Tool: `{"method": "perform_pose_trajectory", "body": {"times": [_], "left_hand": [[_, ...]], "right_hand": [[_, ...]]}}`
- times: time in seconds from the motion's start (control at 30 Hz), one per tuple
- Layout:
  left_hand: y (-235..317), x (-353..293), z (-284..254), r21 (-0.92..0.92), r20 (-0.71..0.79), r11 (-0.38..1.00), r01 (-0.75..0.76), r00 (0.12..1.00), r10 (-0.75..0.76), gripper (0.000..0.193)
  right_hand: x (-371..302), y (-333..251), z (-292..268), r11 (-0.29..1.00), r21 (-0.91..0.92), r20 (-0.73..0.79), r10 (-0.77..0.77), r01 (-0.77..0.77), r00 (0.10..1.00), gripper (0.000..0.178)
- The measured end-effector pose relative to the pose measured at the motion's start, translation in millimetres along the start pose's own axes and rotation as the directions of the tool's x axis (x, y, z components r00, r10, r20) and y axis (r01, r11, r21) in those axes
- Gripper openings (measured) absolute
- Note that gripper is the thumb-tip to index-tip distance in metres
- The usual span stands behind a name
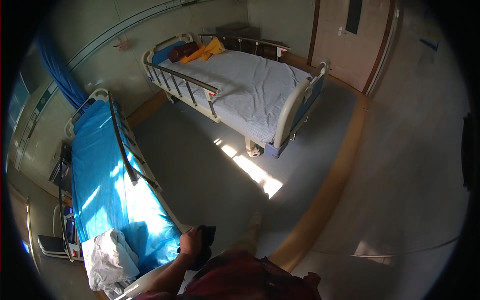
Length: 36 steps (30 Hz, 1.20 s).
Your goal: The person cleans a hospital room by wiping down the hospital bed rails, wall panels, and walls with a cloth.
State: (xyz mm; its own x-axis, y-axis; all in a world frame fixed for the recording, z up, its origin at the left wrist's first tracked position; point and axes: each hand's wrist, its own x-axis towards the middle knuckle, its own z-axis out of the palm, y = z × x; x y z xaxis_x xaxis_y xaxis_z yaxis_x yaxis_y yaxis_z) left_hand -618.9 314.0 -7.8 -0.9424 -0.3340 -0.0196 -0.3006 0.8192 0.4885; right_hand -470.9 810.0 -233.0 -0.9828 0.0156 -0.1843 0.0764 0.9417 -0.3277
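My left hand (190, 242) is closed on a dark cloth (206, 244) that hangs in folds, beside the near corner of the bed with the blue cover (102, 172). The cloth's exact kind does not show. A crumpled white sheet (111, 256) lies at the near end of this bed, to the left of my forearm. Low at the right of my body, my right hand (313, 280) shows only in small part. It is dark there, and its fingers cannot be made out.
A second bed with a wrinkled pale sheet (240, 82) stands farther off; a dark red bundle (183, 51) and a yellow cloth (213, 48) lie at its head. Both beds have side rails. A door (350, 40) is at the back right, a chair (54, 245) at the left.
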Motion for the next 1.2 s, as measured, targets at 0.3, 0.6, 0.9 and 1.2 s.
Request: {"method": "perform_pose_trajectory", "body": {"times": [0.3, 0.6, 0.9, 1.2], "left_hand": [[167.2, 219.6, 79.9, -0.838, -0.017, 0.546, 0.019, 0.998, -0.060, 0.021], [354.1, 411.2, 145.6, -0.513, -0.519, 0.571, -0.641, 0.761, 0.389, 0.021], [433.0, 442.7, 192.7, 0.228, -0.291, 0.728, -0.647, 0.668, 0.685, 0.053], [501.7, 506.6, 183.9, 0.274, -0.067, 0.810, -0.518, 0.830, 0.554, 0.047]], "right_hand": [[63.3, 113.9, 62.7, 0.938, -0.224, 0.145, 0.300, -0.264, 0.943, 0.019], [279.8, 10.6, -185.2, 0.126, 0.828, 0.341, 0.661, -0.547, 0.668, 0.030], [263.1, 249.9, 2.7, 0.979, -0.190, 0.297, 0.133, -0.078, 0.945, 0.016], [546.2, 264.1, -198.0, 0.902, -0.369, 0.140, -0.183, 0.223, 0.973, 0.014]]}}
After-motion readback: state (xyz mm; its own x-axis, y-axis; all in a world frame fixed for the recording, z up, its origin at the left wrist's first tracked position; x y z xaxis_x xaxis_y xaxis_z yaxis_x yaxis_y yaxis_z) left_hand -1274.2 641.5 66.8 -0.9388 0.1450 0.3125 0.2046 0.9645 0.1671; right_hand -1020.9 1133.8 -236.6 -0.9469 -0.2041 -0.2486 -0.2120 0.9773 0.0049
